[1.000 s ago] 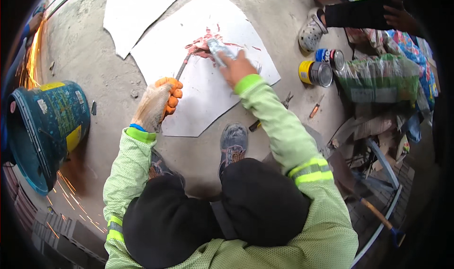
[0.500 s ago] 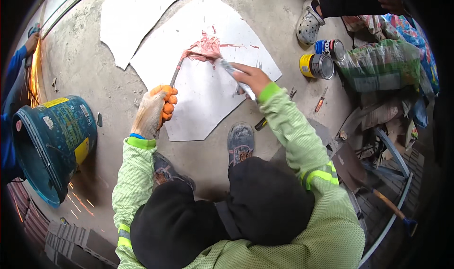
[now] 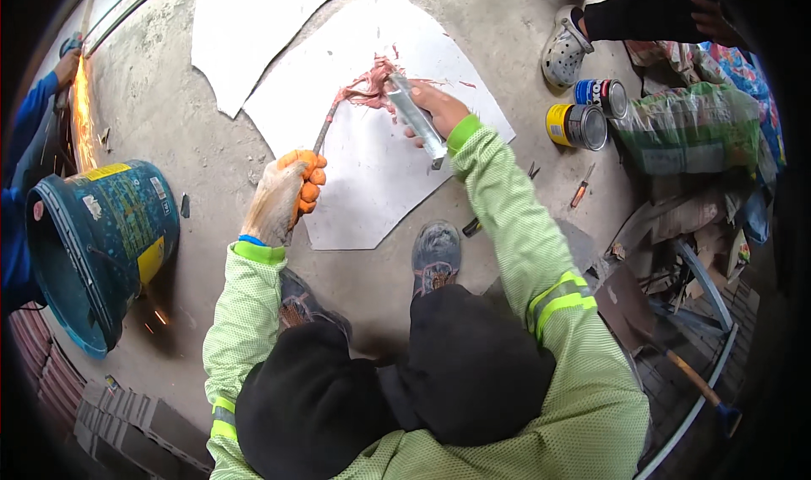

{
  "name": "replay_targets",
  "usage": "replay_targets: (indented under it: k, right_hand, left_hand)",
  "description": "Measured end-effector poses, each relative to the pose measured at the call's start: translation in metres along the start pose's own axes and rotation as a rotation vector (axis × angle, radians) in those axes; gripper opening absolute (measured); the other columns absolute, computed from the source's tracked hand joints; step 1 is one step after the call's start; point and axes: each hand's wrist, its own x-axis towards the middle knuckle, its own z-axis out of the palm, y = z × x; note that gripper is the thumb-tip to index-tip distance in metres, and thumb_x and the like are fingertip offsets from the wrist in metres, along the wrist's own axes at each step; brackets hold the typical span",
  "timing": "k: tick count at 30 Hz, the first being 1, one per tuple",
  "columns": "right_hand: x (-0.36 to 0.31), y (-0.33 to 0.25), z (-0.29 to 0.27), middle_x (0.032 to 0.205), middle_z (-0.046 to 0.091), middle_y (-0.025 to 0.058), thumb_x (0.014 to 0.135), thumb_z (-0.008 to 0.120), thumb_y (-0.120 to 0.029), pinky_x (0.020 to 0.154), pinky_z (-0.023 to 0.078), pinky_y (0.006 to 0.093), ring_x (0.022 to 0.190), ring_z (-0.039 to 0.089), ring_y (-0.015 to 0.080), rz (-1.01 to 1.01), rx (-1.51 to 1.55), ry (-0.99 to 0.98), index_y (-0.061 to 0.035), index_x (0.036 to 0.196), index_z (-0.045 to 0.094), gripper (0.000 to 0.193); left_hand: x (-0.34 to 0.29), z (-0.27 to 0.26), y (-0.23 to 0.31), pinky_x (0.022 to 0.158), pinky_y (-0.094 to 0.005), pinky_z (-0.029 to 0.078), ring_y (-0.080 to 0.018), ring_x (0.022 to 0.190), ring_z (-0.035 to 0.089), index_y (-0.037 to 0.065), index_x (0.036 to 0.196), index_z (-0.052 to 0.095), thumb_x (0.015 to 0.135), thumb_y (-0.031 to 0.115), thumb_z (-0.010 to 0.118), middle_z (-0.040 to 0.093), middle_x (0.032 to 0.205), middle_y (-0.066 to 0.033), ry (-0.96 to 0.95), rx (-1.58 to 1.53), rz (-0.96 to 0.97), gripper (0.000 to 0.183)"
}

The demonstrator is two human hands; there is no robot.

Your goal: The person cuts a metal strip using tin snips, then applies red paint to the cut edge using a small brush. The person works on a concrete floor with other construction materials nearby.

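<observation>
On the floor ahead lies an irregular white sheet (image 3: 359,184), smeared near its far middle with pink paste (image 3: 368,88). My left hand (image 3: 287,191), in an orange-and-white glove, is closed around a thin dark rod-like tool (image 3: 323,134) whose far end lies in the paste. My bare right hand (image 3: 435,108) grips a flat silvery strip (image 3: 414,119) from its right side. The strip slants over the sheet, its far end at the paste. Whether the strip is metal throughout I cannot make out.
A tipped dark-teal bucket (image 3: 114,235) lies at left, below sparks (image 3: 84,121) beside a co-worker's blue sleeve (image 3: 32,117). Rightward are two cans (image 3: 577,126), a screwdriver (image 3: 582,186), another person's clog (image 3: 564,49), sacks (image 3: 688,130) and a shovel (image 3: 625,303). Another white piece (image 3: 253,32) lies far left.
My right hand has moved farther out and leftward, turning the strip so its broad face shows. My left hand keeps its hold on the rod-like tool. The sparks at left have changed shape.
</observation>
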Motion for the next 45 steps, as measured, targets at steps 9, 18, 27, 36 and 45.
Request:
replay_targets:
  k: [9, 18, 27, 36, 45]
  right_hand:
    - [-0.038, 0.028, -0.022, 0.099, 0.064, 0.0149, 0.095, 0.057, -0.026, 0.072, 0.058, 0.0354, 0.089, 0.067, 0.0239, -0.016, -0.286, -0.005, -0.0114, 0.148, 0.041, 0.057]
    - [-0.003, 0.082, -0.047, 0.103, 0.058, 0.018, 0.104, 0.04, -0.034, 0.062, 0.05, 0.0329, 0.081, 0.056, 0.0243, 0.01, 0.749, -0.229, -0.009, 0.142, 0.042, 0.045]
    - [0.007, -0.031, -0.004, 0.121, 0.052, 0.0214, 0.098, 0.051, -0.044, 0.082, 0.055, 0.0433, 0.097, 0.063, 0.0354, 0.126, -1.189, -0.037, -0.0225, 0.151, 0.03, 0.062]
    - [0.004, -0.049, -0.02, 0.104, 0.069, 0.0216, 0.09, 0.061, -0.037, 0.087, 0.053, 0.0429, 0.094, 0.068, 0.037, -0.001, -1.347, 0.017, -0.0133, 0.139, 0.043, 0.057]
    - [0.051, -0.079, 0.004, 0.118, 0.067, 0.0188, 0.085, 0.06, -0.036, 0.095, 0.052, 0.0398, 0.107, 0.066, 0.0349, -0.02, -1.664, -0.107, -0.0152, 0.14, 0.049, 0.06]
  left_hand:
    - [0.001, -0.002, 0.007, 0.04, -0.0173, 0.034, -0.0026, 0.048, 0.041, 0.0, 0.102, 0.057, 0.097, 0.017, 0.05, 0.055, 0.075, 0.0001, 0.087, 0.021, 0.011, 0.019]
    - [0.0, -0.008, -0.003, 0.041, -0.0167, 0.034, -0.0026, 0.049, 0.043, 0.002, 0.102, 0.058, 0.098, 0.017, 0.049, 0.055, 0.075, 0.0009, 0.059, 0.037, -0.013, 0.018]
    - [0.0, -0.01, -0.008, 0.041, -0.0182, 0.036, -0.0041, 0.049, 0.045, 0.003, 0.098, 0.059, 0.094, 0.015, 0.05, 0.057, 0.074, -0.0012, 0.083, 0.039, -0.023, 0.016]
    - [0.001, -0.006, -0.01, 0.042, -0.0214, 0.036, -0.0052, 0.048, 0.044, 0.004, 0.096, 0.06, 0.095, 0.022, 0.052, 0.057, 0.071, 0.0002, 0.168, 0.291, 0.043, 0.02]
    - [0.004, -0.006, -0.013, 0.044, -0.0224, 0.036, -0.0056, 0.049, 0.046, 0.005, 0.094, 0.06, 0.093, 0.023, 0.051, 0.058, 0.071, -0.0003, 0.15, 0.257, 0.047, 0.02]
